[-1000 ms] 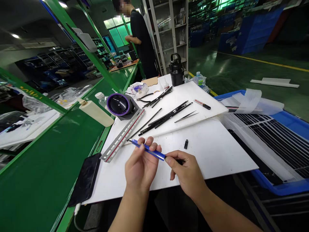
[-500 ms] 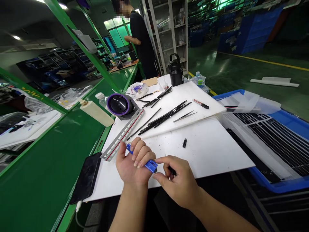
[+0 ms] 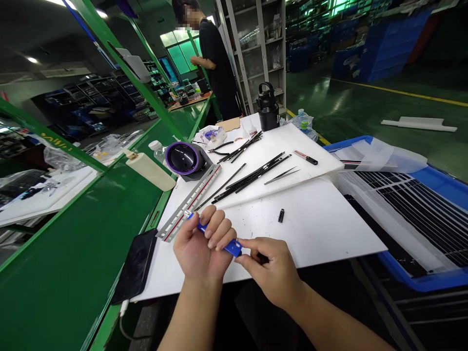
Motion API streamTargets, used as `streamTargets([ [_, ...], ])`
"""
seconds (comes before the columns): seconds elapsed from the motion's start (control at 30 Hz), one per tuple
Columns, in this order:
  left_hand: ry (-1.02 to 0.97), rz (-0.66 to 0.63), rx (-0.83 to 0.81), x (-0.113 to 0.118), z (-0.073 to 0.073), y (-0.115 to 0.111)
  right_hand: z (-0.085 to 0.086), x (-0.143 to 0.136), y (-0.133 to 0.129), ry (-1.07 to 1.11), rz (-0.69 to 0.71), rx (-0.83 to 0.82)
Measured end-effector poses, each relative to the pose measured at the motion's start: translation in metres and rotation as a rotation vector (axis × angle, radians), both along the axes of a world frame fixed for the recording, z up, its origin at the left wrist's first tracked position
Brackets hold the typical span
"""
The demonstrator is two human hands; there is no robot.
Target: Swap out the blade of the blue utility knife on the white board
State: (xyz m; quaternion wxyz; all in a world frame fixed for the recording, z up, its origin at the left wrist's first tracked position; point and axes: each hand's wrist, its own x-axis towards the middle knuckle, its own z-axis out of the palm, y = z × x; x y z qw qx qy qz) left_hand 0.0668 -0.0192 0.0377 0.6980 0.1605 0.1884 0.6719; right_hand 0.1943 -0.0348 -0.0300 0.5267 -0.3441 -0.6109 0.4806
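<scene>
Broadly, a white tabletop [image 3: 314, 239] spans the frame's middle; below centre, the left hand [image 3: 199, 251] curls around a blue tool [image 3: 233, 247], whose lower-right end the right hand [image 3: 276, 270] pinches; smallest, a black piece [image 3: 281, 215] lies right of centre.

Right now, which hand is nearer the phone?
Left. The left hand, closed around the blue tool, is right of the phone; the right hand is farther right.
</scene>
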Motion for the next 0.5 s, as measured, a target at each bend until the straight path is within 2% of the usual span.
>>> streamTargets([
  [0.17, 0.245, 0.081, 0.025, -0.0076, 0.0026, -0.0006, 0.0041, -0.0021, 0.0022, 0.006, 0.094, -0.161],
  [0.33, 0.635, 0.163, -0.055, -0.0064, -0.0023, -0.0039, 0.0054, -0.0033, -0.0023, -0.018, 0.143, -0.162],
  [0.5, 0.639, 0.060, 0.007, -0.0013, -0.0018, -0.0097, 0.0008, -0.0069, -0.0022, 0.097, 0.264, -0.359],
])
